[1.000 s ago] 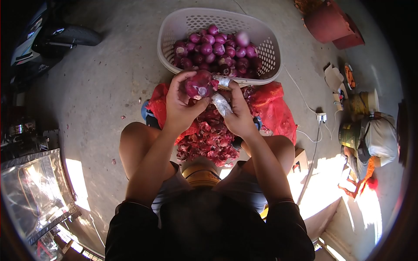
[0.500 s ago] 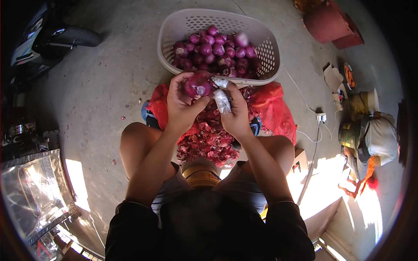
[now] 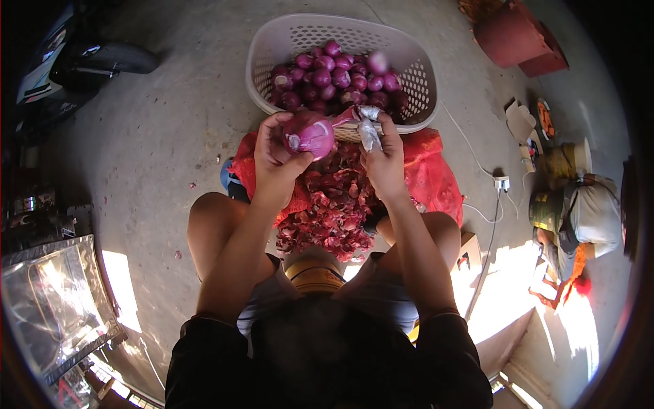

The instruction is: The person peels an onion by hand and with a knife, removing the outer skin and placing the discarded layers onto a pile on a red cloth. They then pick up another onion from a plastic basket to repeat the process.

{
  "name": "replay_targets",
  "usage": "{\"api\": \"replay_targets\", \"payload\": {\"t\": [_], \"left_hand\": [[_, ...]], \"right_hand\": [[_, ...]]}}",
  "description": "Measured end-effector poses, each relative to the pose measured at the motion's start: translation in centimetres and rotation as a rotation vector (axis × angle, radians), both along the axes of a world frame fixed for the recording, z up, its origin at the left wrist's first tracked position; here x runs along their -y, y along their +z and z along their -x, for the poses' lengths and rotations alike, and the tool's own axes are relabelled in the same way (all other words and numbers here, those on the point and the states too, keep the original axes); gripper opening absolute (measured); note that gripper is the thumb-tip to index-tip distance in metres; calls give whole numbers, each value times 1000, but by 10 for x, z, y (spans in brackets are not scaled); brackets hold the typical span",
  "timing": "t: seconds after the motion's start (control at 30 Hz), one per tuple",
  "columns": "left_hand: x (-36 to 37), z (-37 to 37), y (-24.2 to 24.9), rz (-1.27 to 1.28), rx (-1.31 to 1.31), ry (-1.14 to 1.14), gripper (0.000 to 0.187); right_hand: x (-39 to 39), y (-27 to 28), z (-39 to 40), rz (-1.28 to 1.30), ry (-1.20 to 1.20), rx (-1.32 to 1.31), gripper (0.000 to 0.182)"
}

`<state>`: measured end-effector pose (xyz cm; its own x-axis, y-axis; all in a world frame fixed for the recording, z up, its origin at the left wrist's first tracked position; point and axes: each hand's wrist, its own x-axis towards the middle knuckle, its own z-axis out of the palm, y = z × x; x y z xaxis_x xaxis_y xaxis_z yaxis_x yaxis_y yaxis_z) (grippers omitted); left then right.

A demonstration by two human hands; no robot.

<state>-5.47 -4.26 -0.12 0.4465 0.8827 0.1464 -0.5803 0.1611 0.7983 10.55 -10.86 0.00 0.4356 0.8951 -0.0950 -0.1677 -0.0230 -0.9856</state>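
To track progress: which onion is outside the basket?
The onion in the left hand, a strip of skin stretching from it to the right hand; the other onions lie in the basket.

Single head view: worn camera, wide fisheye, dark curved borders. Looks steeply down and forward over wearer's own torso [image 3: 300, 354], bottom edge. Knees [image 3: 212, 228] close, mid-frame; onion [image 3: 310, 134] just above centre, near. Basket [image 3: 264, 51] farther out, top, seen from above. Floor [image 3: 150, 170] all around, edges warped.

Your left hand [image 3: 275, 172] hid part of the held onion [image 3: 312, 135]; a pale blur veiled one piled onion [image 3: 377, 63] in the basket [image 3: 428, 82].
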Motion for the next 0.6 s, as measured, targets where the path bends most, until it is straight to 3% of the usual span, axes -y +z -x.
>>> {"api": "replay_targets", "payload": {"t": [0.13,0.3,0.6], "left_hand": [[-2,1,-1,61,6,8,61],[-5,4,4,271,221,-136,55],[-9,6,-7,368,193,-180,49]], "right_hand": [[0,-6,3,-77,17,-53,24],[5,-1,-1,-40,34,-114,26],[2,-15,3,-110,0,458,31]]}}
